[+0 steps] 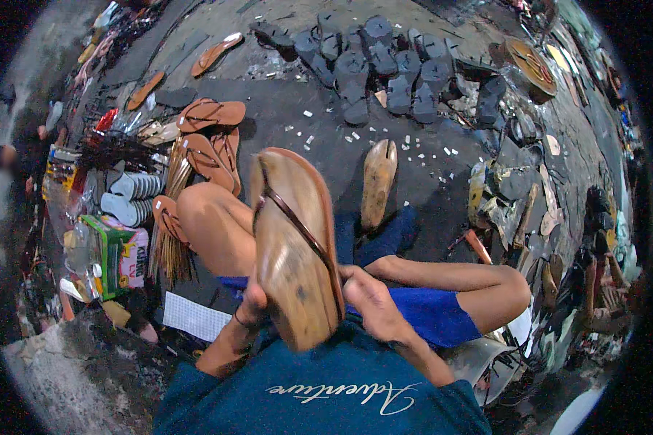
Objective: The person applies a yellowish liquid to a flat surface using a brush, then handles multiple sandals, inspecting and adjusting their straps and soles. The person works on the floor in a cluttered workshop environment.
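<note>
A wooden shoe last (pixel 294 290) is held up in front of my chest. A brown sandal (pixel 332 239) is fitted against it, its thin dark strap running across the wood and its sole edge showing along the right side. My left hand (pixel 251 304) grips the last low on its left side, thumb at the edge, the other fingers mostly hidden behind it. My right hand (pixel 374 301) is closed on the sandal's right edge, near the strap's lower end. Beyond, on the dark mat, lies a second wooden last (pixel 380 181).
Brown sandals (pixel 209 116) are piled left of my knee, beside bundled thin sticks (pixel 175 246) and a green box (pixel 110 257). Black soles (pixel 399 69) crowd the far side. A round tin (pixel 530 69) stands far right; a hammer (pixel 477 246) lies by my right knee. White scraps dot the mat.
</note>
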Available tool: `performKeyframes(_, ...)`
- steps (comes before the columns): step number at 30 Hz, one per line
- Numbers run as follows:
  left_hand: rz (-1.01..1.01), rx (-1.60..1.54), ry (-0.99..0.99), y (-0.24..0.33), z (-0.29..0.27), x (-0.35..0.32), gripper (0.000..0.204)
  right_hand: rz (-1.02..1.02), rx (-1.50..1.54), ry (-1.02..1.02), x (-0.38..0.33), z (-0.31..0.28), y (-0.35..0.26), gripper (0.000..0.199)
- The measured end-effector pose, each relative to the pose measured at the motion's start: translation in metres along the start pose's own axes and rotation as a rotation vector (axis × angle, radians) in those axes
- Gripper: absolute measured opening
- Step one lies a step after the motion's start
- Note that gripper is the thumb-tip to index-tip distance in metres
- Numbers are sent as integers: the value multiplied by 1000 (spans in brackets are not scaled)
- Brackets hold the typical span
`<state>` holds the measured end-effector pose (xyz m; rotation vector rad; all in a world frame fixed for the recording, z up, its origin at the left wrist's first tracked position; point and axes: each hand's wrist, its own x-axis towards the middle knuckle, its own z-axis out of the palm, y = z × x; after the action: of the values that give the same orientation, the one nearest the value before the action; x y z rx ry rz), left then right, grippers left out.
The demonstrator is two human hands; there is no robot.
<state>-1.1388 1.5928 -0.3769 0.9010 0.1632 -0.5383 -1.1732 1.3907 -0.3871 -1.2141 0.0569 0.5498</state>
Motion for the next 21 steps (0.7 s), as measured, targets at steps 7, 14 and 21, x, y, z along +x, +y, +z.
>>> performKeyframes(7,-80,-68,1,-22,-1,-50,134,111,294,130,-30,25,19,32)
performKeyframes(14,-13,-99,-49,-19,9,-36,128,528,550,-4,-34,11,53,42)
performKeyframes(21,235,130,120,13,42,24,123,11,405,310,4,0,-2,76)
